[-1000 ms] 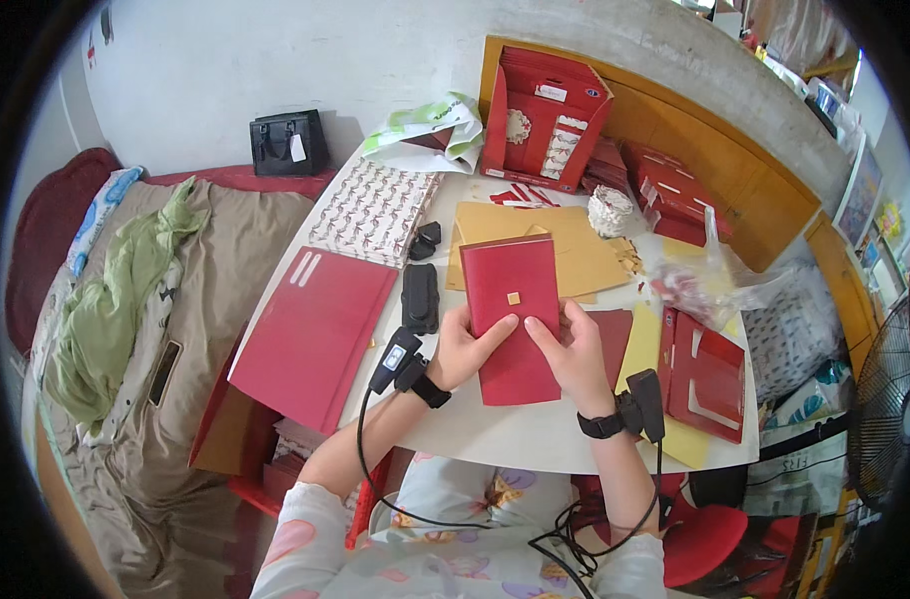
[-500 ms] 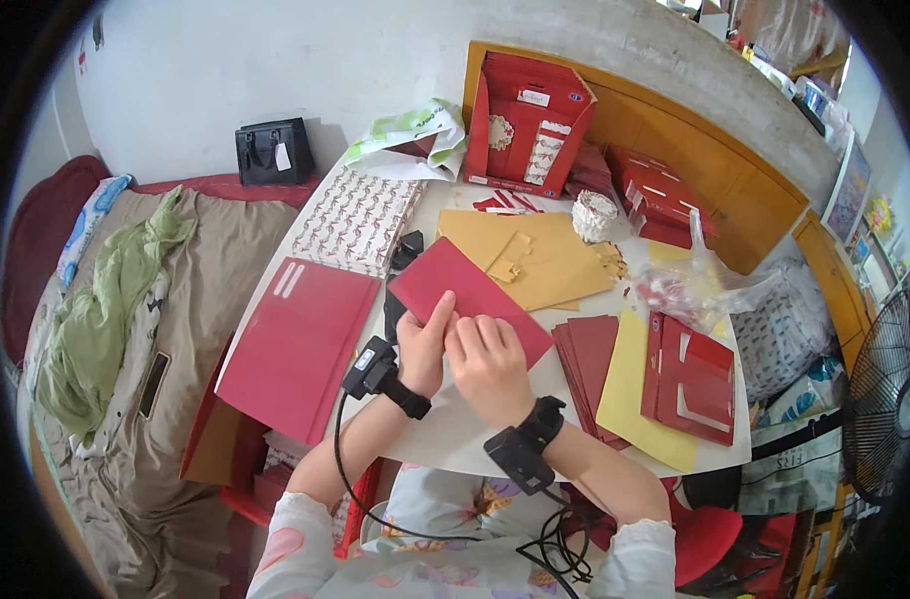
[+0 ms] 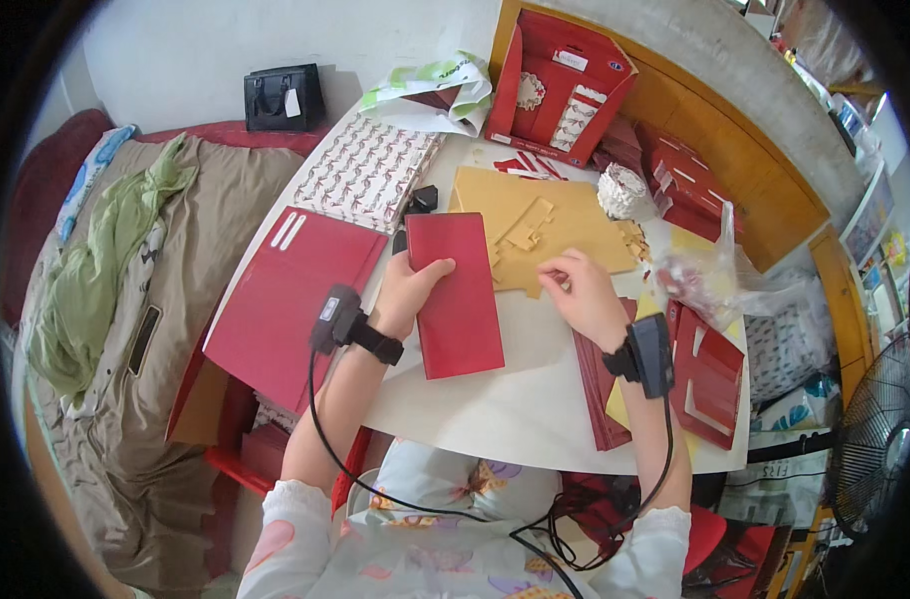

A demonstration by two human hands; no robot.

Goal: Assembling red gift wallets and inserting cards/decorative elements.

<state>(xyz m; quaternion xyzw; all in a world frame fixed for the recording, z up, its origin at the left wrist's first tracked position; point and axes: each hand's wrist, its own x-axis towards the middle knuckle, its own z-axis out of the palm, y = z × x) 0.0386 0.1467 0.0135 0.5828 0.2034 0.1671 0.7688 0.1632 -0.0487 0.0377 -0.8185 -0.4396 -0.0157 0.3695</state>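
Observation:
My left hand (image 3: 403,295) grips a narrow red card panel (image 3: 460,309) by its left edge, thumb on top. The panel stands lengthwise away from me over the white table. Over the front right of some gold card sheets (image 3: 555,235), my right hand (image 3: 580,290) is raised off the panel, thumb and fingers drawn together; whatever may be in them is too small to make out. Loose cut-out gold scraps lie on these sheets. Left of my left hand is a stack of large red sheets (image 3: 315,280) with two white slots.
Bow-patterned white sheets (image 3: 360,170) lie at the back left. A red display box (image 3: 560,90) stands at the back, with a white lacy roll (image 3: 622,192) nearby. On the right are dark red card strips (image 3: 597,399), a flat red box (image 3: 704,374) and a plastic bag (image 3: 714,280).
My right hand has let go of the red panel and moved right. The left hand has turned the panel from slanted to nearly straight and shifted it left; it now looks narrower.

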